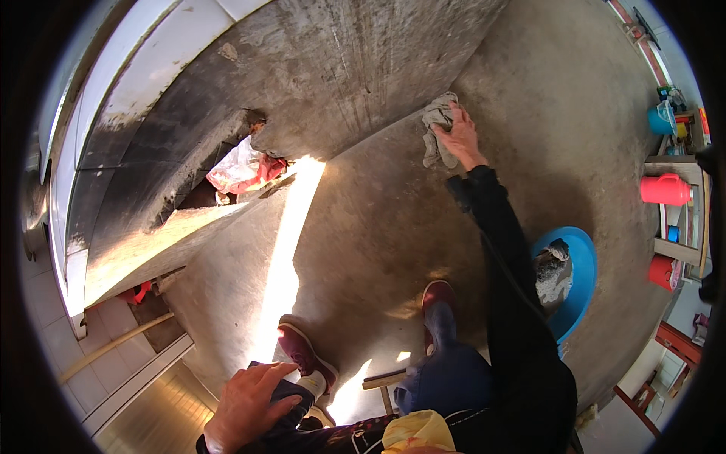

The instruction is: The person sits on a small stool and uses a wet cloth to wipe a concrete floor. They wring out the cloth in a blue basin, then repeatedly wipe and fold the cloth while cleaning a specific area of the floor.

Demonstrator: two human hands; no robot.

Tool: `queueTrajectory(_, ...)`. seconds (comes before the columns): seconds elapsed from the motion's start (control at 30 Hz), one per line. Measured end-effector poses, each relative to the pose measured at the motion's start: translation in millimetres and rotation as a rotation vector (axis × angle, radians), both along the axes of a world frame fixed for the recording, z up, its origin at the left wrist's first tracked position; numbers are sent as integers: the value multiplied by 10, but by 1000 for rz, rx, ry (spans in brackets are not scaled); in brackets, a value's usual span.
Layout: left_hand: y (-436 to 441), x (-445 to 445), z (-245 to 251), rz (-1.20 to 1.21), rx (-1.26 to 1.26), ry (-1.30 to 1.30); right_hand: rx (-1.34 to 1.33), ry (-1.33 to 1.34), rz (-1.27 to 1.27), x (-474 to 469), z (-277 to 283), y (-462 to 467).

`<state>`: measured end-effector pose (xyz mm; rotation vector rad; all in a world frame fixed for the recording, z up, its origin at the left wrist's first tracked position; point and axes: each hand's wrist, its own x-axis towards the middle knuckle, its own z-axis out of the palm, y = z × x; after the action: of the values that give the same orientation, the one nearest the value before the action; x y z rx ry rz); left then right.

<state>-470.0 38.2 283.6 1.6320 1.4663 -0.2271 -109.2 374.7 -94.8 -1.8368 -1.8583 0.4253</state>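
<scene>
My right hand [462, 136] holds a crumpled grey cloth [435, 122], its fingers spread over the cloth's right side. The cloth lies on the concrete floor [385, 227], at the foot of the stained concrete side [351, 62] of a built-in stove. My left hand [249, 403] is empty, held at my left knee with the thumb apart from the fingers. To the right of my right arm stands a blue plastic basin [584, 267]. Dark water with grey suds and a dark wet lump show in it, and my sleeve hides its left part.
Crumpled clear and red plastic bags [244, 167] fill the stove's sooty opening. White tiles [187, 34] edge its top. A wooden stool [385, 380] is near my legs. Along the right stand a red thermos [666, 189], a red bucket [662, 271] and a light-blue bucket [661, 119].
</scene>
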Motion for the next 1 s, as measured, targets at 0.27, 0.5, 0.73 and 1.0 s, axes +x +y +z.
queueTrajectory(0.27,135,84,54,-48,27,-32,123,-57,212,-1478,-64,-947)
queueTrajectory(0.5,179,151,2,-82,23,-68,84,97,841,-1638,80,-1282)
queueTrajectory(0.73,106,-9,68,-8,1,-3,221,-254,-38,-377,36,-394)
queueTrajectory(1.0,145,68,85,-54,16,-83,321,141,650,-1796,47,-2020)
